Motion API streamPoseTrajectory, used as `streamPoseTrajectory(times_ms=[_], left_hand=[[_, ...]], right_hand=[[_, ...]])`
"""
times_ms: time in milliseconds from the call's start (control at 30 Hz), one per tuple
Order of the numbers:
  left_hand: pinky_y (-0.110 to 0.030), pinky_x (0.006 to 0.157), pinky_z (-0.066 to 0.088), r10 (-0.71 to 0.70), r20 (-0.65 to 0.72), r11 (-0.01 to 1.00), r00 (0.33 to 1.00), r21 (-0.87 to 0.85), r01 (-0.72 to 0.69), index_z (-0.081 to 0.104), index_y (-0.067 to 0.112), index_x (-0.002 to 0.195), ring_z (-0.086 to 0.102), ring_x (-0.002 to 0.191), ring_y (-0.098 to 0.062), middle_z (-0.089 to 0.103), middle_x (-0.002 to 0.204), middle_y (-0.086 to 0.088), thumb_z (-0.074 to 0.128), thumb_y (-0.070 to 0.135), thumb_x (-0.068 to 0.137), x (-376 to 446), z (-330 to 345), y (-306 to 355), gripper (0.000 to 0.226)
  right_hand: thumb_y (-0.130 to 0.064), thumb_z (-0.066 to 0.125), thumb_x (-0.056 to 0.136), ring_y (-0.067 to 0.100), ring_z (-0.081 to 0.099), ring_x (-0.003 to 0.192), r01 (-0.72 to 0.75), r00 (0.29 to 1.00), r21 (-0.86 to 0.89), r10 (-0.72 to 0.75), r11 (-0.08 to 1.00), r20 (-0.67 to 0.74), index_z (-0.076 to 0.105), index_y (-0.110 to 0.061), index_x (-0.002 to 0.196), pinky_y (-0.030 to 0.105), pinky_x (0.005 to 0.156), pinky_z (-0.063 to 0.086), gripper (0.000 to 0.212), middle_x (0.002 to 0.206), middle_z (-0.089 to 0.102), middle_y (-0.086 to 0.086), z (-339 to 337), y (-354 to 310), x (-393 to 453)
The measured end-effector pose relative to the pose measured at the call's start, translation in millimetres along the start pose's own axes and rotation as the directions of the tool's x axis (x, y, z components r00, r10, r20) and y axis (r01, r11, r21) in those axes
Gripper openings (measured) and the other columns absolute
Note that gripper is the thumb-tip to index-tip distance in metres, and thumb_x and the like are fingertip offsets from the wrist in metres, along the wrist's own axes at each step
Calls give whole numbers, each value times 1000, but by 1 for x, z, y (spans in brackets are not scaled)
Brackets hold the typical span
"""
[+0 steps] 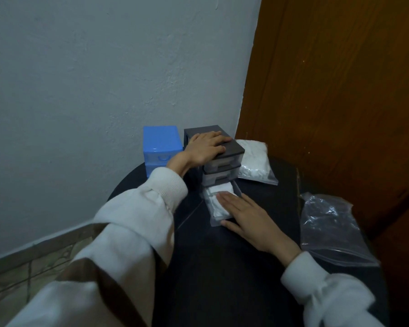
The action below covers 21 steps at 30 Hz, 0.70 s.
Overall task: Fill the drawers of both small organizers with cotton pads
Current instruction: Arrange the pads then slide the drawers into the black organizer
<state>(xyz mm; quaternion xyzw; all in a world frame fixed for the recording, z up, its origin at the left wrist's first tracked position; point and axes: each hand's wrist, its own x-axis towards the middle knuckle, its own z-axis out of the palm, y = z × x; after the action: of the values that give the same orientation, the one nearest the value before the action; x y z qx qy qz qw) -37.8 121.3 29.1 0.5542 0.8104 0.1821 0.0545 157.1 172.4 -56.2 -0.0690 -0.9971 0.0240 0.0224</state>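
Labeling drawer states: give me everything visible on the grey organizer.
The grey organizer is a small dark-grey plastic frame with three translucent drawers, upright on the dark table. Upper two drawers are in; the bottom drawer is pulled out, holding white cotton pads. Left hand rests flat on top; right hand presses the pads.

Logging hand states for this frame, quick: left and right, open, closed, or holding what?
Left hand: open, flat on top of the grey organizer.
Right hand: open, fingers straight, pressing the cotton pads in the pulled-out bottom drawer.
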Motion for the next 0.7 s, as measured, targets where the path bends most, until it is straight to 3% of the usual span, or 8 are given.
streamPoseTrajectory(times_ms=[167,300,400,533,633,700], left_hand=[[-43,116,11,-5,-1,1000,1000,6,5,32,30,144,21,141,-22,22,155,-4,33,30,100,0,-1,1,44],[-44,116,12,-4,-3,1000,1000,6,4,32,29,144,22,141,-22,23,155,-5,34,29,100,0,-1,1,44],[-44,116,11,-4,-2,1000,1000,7,4,32,29,144,22,141,-21,23,155,-5,34,29,100,-1,-1,2,44],[-43,116,11,-5,-4,1000,1000,9,5,32,29,144,21,141,-22,22,155,-5,34,29,100,-1,-1,2,44],[-44,116,10,-9,-3,1000,1000,7,9,32,29,144,21,142,-21,22,155,-6,34,30,100,0,-1,2,44],[-44,116,10,-12,4,1000,1000,-2,12,32,29,144,20,142,-21,21,155,-5,34,30,100,-1,-1,2,44]], right_hand=[[-32,50,95,7,19,142,3,1000,173,-8,985,27,23,-29,147,36,117,20,58,154,24,-9,-14,20,14],[-30,57,91,15,37,133,-20,983,167,50,986,-178,37,-22,141,28,107,32,54,145,41,-3,-10,5,12],[-29,59,90,19,47,125,-40,955,78,62,996,-291,47,-17,134,32,102,38,47,136,50,3,3,-4,11],[-30,52,94,19,42,131,-71,951,18,73,997,-300,40,-17,141,35,109,30,50,143,45,3,12,-1,19],[-21,41,99,18,28,140,-84,960,-12,78,996,-271,28,-15,146,37,115,15,49,150,34,4,17,-1,30],[-11,46,96,22,34,137,-83,952,22,86,996,-293,35,-12,143,41,115,18,48,146,41,8,19,-4,34]])
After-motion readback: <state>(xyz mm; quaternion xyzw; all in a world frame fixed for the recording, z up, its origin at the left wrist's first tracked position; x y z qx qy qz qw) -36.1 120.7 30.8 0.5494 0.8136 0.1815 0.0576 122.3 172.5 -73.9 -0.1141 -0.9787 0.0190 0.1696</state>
